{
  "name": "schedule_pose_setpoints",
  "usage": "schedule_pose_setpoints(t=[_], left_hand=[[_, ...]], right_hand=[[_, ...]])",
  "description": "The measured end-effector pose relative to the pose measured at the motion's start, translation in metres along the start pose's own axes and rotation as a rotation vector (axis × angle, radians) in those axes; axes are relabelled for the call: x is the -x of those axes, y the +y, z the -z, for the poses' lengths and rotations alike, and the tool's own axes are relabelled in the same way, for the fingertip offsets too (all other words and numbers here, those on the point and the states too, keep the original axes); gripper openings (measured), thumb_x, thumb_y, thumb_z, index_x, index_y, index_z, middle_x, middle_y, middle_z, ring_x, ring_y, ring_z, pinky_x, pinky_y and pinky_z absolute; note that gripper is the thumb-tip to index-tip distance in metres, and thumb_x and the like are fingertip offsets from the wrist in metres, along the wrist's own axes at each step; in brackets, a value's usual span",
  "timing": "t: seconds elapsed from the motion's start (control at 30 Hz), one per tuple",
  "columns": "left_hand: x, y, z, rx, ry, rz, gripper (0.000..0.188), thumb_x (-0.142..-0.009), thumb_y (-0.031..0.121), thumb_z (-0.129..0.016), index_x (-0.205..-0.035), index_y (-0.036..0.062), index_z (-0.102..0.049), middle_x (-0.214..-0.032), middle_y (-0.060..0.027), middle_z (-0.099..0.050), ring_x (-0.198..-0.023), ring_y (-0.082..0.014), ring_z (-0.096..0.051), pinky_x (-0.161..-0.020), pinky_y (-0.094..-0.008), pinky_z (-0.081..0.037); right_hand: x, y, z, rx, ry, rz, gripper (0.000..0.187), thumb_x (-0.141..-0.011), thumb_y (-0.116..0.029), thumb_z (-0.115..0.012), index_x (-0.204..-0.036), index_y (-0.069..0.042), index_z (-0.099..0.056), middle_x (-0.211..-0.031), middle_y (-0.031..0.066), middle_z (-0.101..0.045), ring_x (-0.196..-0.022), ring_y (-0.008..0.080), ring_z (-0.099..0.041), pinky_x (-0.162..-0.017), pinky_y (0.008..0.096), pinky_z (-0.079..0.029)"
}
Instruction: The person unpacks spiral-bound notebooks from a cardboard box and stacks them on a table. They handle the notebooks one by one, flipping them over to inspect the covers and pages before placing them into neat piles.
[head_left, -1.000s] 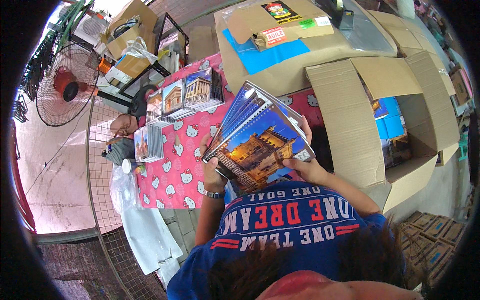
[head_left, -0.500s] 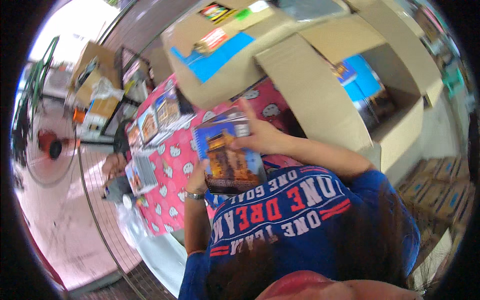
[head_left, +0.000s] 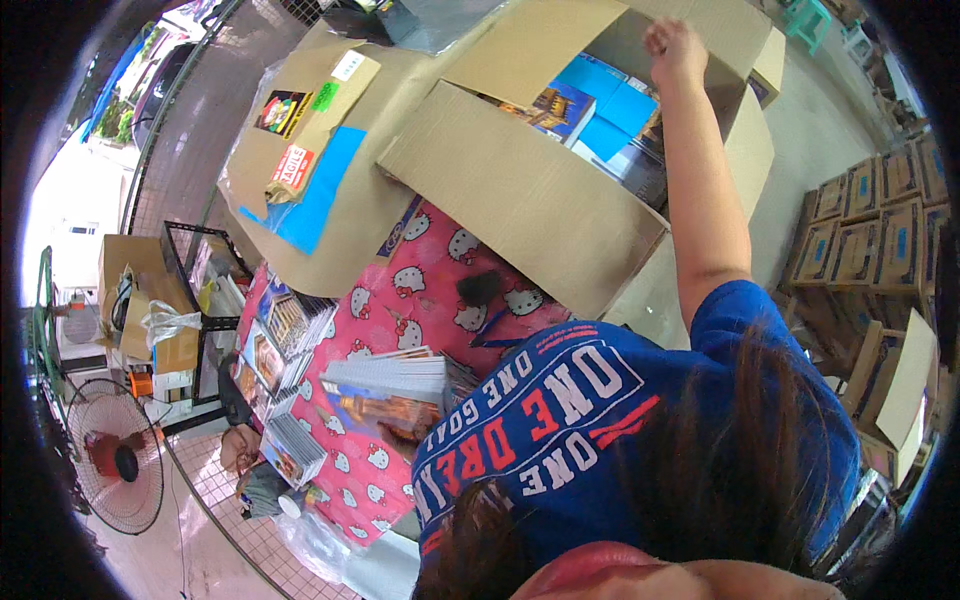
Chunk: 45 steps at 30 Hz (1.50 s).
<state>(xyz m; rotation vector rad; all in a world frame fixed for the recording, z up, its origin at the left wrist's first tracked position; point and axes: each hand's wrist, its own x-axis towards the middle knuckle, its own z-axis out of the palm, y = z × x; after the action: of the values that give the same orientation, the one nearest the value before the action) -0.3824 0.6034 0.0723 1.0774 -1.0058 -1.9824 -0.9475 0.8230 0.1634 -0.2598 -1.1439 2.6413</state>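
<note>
My right hand (head_left: 677,52) is raised above the far side of an open cardboard box (head_left: 520,200), its fingers curled in, with nothing visible in them. Inside the box lie blue sheets (head_left: 615,110) and books with photo covers (head_left: 565,108). Close against my blue shirt, a fanned stack of spiral notebooks (head_left: 385,385) with a photo cover rests over the pink patterned tablecloth (head_left: 410,280). My left hand cannot be made out; my body and the stack hide that area.
More photo-covered stacks (head_left: 280,325) stand along the table's left edge, near another person's hand (head_left: 240,447). A large carton with a blue patch (head_left: 310,215) sits at the back. To the left is a fan (head_left: 115,455); cartons (head_left: 865,230) are piled on the right.
My right hand has let go of the photo-covered notebooks and moved up and right over the open box. The notebooks are lower, close to my shirt. My view has turned right.
</note>
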Motion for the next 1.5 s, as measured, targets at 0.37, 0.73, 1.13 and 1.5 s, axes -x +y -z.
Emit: schedule_pose_setpoints(t=[0.37,0.73,1.13,1.5], left_hand=[[0.022,-0.002,0.026,-0.077,0.226,-0.058,0.048,-0.092,0.034,-0.05,-0.128,0.0038,-0.043,-0.113,-0.0092,-0.054,-0.099,-0.024,-0.056,-0.086,-0.0393,-0.047],[0.034,0.001,0.034,-0.128,0.344,-0.099,0.043,-0.092,0.028,-0.049,-0.128,0.004,-0.043,-0.113,-0.009,-0.053,-0.097,-0.0225,-0.055,-0.085,-0.0373,-0.046],[0.04,0.013,0.041,-0.183,0.436,-0.141,0.039,-0.093,0.022,-0.049,-0.128,0.0043,-0.042,-0.113,-0.0088,-0.052,-0.094,-0.0209,-0.054,-0.083,-0.035,-0.046],[0.037,0.044,0.038,-0.247,0.474,-0.212,0.036,-0.094,0.016,-0.049,-0.127,0.0046,-0.042,-0.112,-0.0087,-0.051,-0.092,-0.0194,-0.054,-0.082,-0.0329,-0.046]], right_hand=[[0.033,0.147,0.067,0.66,0.007,-0.797,0.06,-0.085,-0.042,-0.058,-0.127,-0.001,-0.045,-0.123,0.0236,-0.05,-0.114,0.0386,-0.049,-0.095,0.0517,-0.042],[0.028,0.162,0.077,0.653,-0.071,-0.802,0.046,-0.085,-0.039,-0.056,-0.115,-0.004,-0.057,-0.116,0.0156,-0.057,-0.106,0.0279,-0.052,-0.095,0.0454,-0.038],[0.031,0.154,0.066,0.578,-0.021,-0.883,0.047,-0.069,-0.041,-0.063,-0.104,-0.01,-0.056,-0.105,0.0098,-0.053,-0.096,0.0248,-0.048,-0.086,0.0426,-0.036],[0.049,0.135,0.045,0.41,-0.064,-0.93,0.068,-0.073,-0.041,-0.068,-0.131,-0.013,-0.045,-0.138,0.0178,-0.042,-0.126,0.0315,-0.04,-0.107,0.0482,-0.025]])
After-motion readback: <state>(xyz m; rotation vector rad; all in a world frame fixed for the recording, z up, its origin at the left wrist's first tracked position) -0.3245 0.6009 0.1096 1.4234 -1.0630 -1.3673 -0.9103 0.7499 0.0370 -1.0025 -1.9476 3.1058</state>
